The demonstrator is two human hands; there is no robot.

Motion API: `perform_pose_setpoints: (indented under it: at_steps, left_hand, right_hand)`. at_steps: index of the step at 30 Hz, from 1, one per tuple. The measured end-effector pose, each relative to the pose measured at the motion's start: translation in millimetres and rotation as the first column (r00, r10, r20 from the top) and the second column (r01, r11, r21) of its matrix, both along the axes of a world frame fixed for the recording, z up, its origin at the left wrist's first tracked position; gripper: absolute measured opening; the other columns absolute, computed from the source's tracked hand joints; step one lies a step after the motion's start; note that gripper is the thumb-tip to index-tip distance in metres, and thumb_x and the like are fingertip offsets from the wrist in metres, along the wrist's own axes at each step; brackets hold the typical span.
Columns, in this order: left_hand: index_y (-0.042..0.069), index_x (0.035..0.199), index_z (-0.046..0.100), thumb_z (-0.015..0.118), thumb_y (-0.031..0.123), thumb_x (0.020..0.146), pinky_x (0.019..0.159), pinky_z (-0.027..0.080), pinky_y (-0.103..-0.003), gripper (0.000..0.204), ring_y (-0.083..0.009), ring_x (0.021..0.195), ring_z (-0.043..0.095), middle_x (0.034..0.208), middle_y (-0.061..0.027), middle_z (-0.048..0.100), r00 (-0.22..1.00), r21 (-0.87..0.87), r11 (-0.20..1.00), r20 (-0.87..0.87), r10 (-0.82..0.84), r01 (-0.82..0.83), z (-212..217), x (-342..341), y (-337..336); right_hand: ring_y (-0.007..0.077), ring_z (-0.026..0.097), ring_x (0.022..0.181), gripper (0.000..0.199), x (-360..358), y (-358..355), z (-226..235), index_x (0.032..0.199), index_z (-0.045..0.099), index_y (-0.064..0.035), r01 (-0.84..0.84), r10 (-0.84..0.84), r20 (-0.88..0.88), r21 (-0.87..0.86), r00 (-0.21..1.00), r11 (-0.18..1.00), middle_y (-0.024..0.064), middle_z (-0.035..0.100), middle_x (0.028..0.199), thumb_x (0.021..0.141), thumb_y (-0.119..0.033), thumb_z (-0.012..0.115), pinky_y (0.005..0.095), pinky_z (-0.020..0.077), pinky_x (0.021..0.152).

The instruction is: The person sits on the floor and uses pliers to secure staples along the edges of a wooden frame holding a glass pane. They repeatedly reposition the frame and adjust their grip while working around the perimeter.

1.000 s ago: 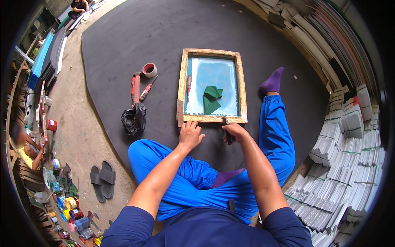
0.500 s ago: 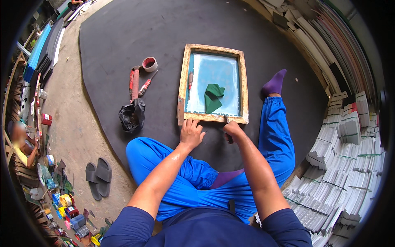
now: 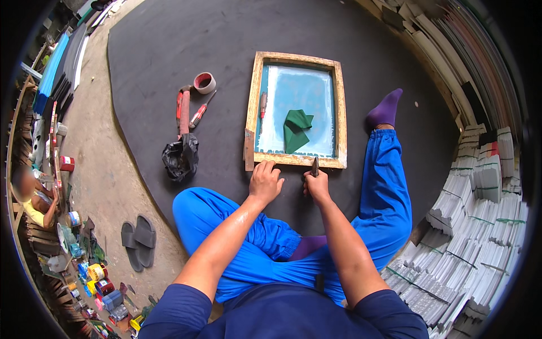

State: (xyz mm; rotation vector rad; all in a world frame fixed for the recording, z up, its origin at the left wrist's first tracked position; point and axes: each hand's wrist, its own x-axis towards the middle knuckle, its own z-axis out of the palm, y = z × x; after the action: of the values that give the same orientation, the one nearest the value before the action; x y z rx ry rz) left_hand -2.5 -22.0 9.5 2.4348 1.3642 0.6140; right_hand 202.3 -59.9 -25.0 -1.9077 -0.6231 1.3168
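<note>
A worn wooden frame [image 3: 342,124] with a blue-and-white mesh panel [image 3: 288,90] lies flat in front of me. Folded green cloth [image 3: 294,133] rests on the mesh, and a red-handled screwdriver [image 3: 263,105] lies along the frame's left inner side. My left hand [image 3: 265,182] touches the near rail close to its left corner, fingers apart and holding nothing. Closed around dark metal pliers [image 3: 315,164], my right hand [image 3: 317,185] is just on my side of the same rail. The pliers' tip points up at the rail; whether it grips anything is too small to tell.
Left of the frame on the dark mat [image 3: 169,51] are a tape roll [image 3: 204,83], a red-handled tool [image 3: 183,113], another screwdriver [image 3: 199,116] and a black plastic bag [image 3: 180,158]. Sandals [image 3: 138,243] and paint cans stand farther left, near another person [image 3: 39,200]. Bundled white strips [image 3: 440,271] line the right.
My right hand has drawn slightly toward me and left, and the pliers now point more upright. The left hand stays at the near rail. The view has shifted a little.
</note>
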Motion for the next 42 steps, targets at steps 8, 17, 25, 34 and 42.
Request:
perform_pose_setpoints:
  at_steps: [8, 17, 25, 34, 42]
  left_hand:
    - [0.01, 0.097, 0.074, 0.084, 0.02, 0.072, 0.096, 0.046, -0.04, 0.029, -0.0251, 0.11, 0.06, 0.106, -0.0055, 0.068, 0.993, 0.046, 0.996, 0.086, -0.075, 0.071, 9.5, -8.1, -2.0]
    - [0.013, 0.086, 0.076, 0.076, 0.02, 0.081, 0.083, 0.048, -0.041, 0.009, -0.0238, 0.086, 0.065, 0.083, -0.0025, 0.07, 0.996, 0.013, 0.996, 0.024, -0.09, 0.09, 2.3, -27.2, -9.4]
    - [0.014, 0.086, 0.079, 0.072, 0.021, 0.084, 0.077, 0.049, -0.04, 0.011, -0.0242, 0.083, 0.071, 0.086, -0.0028, 0.074, 0.998, -0.108, 0.993, -0.041, -0.044, 0.039, -4.9, -35.1, -17.5]
    - [0.013, 0.087, 0.08, 0.072, 0.03, 0.086, 0.078, 0.052, -0.043, 0.019, -0.0278, 0.086, 0.072, 0.088, -0.0066, 0.075, 0.981, -0.237, 0.967, -0.189, 0.05, -0.095, -1.1, -31.2, -20.0]
    - [0.01, 0.088, 0.076, 0.08, 0.04, 0.078, 0.083, 0.051, -0.043, 0.032, -0.0294, 0.099, 0.069, 0.097, -0.0099, 0.073, 0.922, -0.34, 0.929, -0.387, 0.001, -0.144, 18.0, -25.0, -17.9]
  right_hand:
    - [0.0189, 0.059, 0.047, 0.016, -20.5, -27.2, 22.7, 0.097, 0.064, 0.0023, -0.271, 0.272, -0.096, 0.027, 0.957, 0.962, 0.0096, 0.061, 0.065, 0.085, -0.002, 0.055, 0.0347, 0.0494, 0.042]
    - [0.017, 0.064, 0.052, 0.022, -53.6, -32.3, 53.0, 0.103, 0.069, 0.0034, -0.535, 0.524, -0.117, -0.098, 0.844, 0.839, 0.0086, 0.065, 0.067, 0.086, -0.008, 0.06, 0.0319, 0.0495, 0.045]
    - [0.0182, 0.069, 0.065, 0.038, -42.2, -38.3, 38.8, 0.121, 0.062, 0.0049, -0.571, 0.462, -0.452, -0.135, 0.763, 0.81, 0.011, 0.07, 0.079, 0.089, -0.013, 0.068, 0.0322, 0.0529, 0.055]
    - [0.026, 0.074, 0.085, 0.035, -27.0, -38.5, 49.3, 0.116, 0.058, -0.0006, -0.66, 0.493, -0.507, -0.222, 0.707, 0.718, 0.0157, 0.073, 0.097, 0.098, -0.03, 0.065, 0.0457, 0.0578, 0.07]
    - [0.0284, 0.071, 0.075, 0.036, 13.5, -10.8, 50.3, 0.116, 0.058, 0.0017, -0.342, 0.309, -0.153, -0.297, 0.939, 0.891, 0.0182, 0.069, 0.093, 0.098, -0.029, 0.064, 0.0474, 0.0548, 0.063]
